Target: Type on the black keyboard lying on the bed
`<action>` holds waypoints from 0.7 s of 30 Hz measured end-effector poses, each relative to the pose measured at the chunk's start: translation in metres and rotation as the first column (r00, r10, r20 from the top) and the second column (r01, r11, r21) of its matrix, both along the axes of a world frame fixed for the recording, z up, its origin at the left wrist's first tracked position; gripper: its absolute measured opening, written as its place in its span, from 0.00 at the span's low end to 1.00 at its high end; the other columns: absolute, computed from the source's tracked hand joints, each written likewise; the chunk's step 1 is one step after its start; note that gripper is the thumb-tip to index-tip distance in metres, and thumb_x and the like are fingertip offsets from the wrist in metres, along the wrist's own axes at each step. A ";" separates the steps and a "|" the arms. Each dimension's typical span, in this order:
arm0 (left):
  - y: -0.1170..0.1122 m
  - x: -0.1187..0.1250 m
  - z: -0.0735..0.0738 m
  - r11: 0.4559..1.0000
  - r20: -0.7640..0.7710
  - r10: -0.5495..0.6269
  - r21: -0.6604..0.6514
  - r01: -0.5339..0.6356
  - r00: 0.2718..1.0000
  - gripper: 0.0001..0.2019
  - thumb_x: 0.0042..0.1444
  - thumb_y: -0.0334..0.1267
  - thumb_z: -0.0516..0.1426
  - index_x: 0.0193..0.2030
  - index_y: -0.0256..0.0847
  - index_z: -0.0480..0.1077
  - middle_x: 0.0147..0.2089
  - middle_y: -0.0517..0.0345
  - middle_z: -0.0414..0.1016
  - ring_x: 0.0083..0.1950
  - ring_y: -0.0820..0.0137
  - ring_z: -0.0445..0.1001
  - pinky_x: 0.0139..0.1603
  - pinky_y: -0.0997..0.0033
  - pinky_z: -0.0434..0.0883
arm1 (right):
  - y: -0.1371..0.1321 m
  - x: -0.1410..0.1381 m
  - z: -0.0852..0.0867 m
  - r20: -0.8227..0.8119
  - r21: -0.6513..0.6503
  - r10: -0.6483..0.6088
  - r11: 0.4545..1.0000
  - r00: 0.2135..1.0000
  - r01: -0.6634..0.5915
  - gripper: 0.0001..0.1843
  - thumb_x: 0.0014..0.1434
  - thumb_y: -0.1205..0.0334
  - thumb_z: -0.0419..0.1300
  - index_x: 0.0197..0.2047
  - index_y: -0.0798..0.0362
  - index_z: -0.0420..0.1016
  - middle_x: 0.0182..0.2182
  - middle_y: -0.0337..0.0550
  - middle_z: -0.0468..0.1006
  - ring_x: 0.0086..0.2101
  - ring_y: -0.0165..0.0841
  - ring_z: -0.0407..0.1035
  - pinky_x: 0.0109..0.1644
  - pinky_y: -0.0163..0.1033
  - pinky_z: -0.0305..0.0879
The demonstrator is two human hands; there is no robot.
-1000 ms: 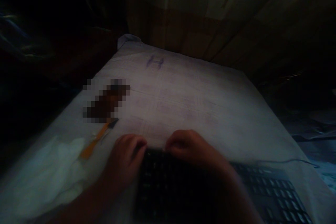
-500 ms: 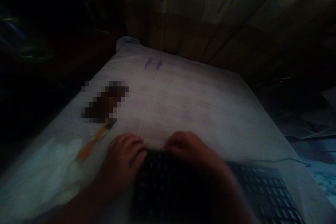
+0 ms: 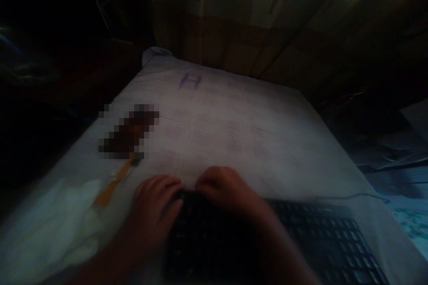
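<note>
A black computer keyboard lies at the near side of the cloth-covered table, dim and partly hidden under my right forearm. My left hand holds its far left corner, with the thumb over the keys' edge and the fingers curled beside it. At the keyboard's far edge, close to the left fingertips, is my right hand. Its fingers are pinched together and bent down; whatever they hold is hidden in shadow. Left of my hands lies a thin orange tool with a dark end.
A crumpled white cloth or plastic lies at the near left. Beyond the orange tool is a blurred-out brown item. The pale tablecloth bears an "H" mark. A cable runs right from the keyboard. A patterned curtain hangs behind.
My right hand has moved a little left along the keyboard's far edge, nearer my left hand. The left hand keeps its hold. The whole view has shifted slightly.
</note>
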State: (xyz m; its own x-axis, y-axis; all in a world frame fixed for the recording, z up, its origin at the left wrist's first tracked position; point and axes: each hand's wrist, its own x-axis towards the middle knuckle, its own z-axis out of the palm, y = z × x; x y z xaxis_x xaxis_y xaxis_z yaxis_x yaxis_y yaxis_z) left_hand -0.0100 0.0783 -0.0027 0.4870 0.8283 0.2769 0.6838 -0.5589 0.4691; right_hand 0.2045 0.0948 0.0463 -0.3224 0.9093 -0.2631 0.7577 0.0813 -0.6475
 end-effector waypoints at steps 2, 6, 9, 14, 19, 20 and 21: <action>0.001 0.000 -0.001 1.000 0.002 0.001 0.003 -0.001 1.000 0.15 0.62 0.43 0.49 0.47 0.44 0.74 0.48 0.53 0.78 0.51 0.56 0.73 0.53 0.44 0.68 | 0.001 0.006 0.000 0.002 -0.026 -0.012 1.000 1.000 0.012 0.10 0.55 0.69 0.59 0.35 0.54 0.83 0.33 0.45 0.83 0.32 0.32 0.74 0.36 0.34 0.63; 0.003 0.000 -0.001 1.000 0.022 0.017 0.022 -0.018 1.000 0.15 0.63 0.41 0.48 0.45 0.45 0.75 0.46 0.55 0.79 0.50 0.59 0.73 0.53 0.46 0.69 | 0.000 0.022 0.006 0.029 -0.122 -0.041 0.992 0.999 0.044 0.10 0.54 0.70 0.59 0.32 0.53 0.83 0.31 0.43 0.83 0.31 0.32 0.74 0.36 0.34 0.64; 0.003 0.001 -0.001 0.999 0.040 0.023 0.045 -0.025 0.999 0.14 0.63 0.39 0.48 0.44 0.44 0.75 0.45 0.55 0.79 0.49 0.60 0.74 0.52 0.49 0.71 | -0.001 0.026 0.010 0.047 -0.171 -0.064 0.983 0.997 0.071 0.10 0.54 0.70 0.59 0.32 0.53 0.83 0.31 0.43 0.83 0.31 0.32 0.74 0.35 0.34 0.64; 0.000 0.000 0.000 0.996 0.061 0.057 0.070 -0.061 0.997 0.11 0.62 0.37 0.49 0.37 0.42 0.72 0.46 0.53 0.78 0.50 0.61 0.73 0.52 0.52 0.72 | -0.001 0.010 0.006 0.017 -0.076 -0.023 0.997 1.000 0.025 0.10 0.57 0.68 0.58 0.34 0.53 0.83 0.32 0.43 0.83 0.32 0.32 0.73 0.36 0.34 0.63; 0.000 0.000 -0.003 0.997 0.067 0.053 0.053 -0.056 0.996 0.10 0.62 0.37 0.50 0.35 0.42 0.71 0.46 0.53 0.78 0.51 0.60 0.72 0.53 0.51 0.71 | -0.002 -0.010 -0.003 -0.005 0.029 0.008 1.000 1.000 -0.008 0.10 0.60 0.67 0.58 0.37 0.54 0.82 0.34 0.45 0.81 0.33 0.32 0.72 0.38 0.35 0.63; 0.000 0.001 -0.003 0.997 0.071 0.057 0.045 -0.060 0.996 0.10 0.62 0.37 0.49 0.35 0.42 0.71 0.46 0.52 0.77 0.51 0.60 0.72 0.53 0.51 0.71 | -0.003 -0.012 -0.005 -0.018 0.051 0.015 0.999 1.000 -0.015 0.10 0.61 0.67 0.57 0.37 0.54 0.81 0.34 0.45 0.81 0.33 0.32 0.72 0.38 0.35 0.63; -0.001 0.001 -0.003 0.997 0.074 0.058 0.038 -0.061 0.996 0.10 0.62 0.37 0.49 0.34 0.42 0.71 0.46 0.52 0.77 0.51 0.60 0.72 0.54 0.50 0.70 | -0.003 -0.014 -0.006 -0.030 0.072 0.027 0.997 0.999 -0.025 0.10 0.62 0.67 0.57 0.38 0.55 0.81 0.35 0.45 0.81 0.34 0.32 0.72 0.39 0.35 0.63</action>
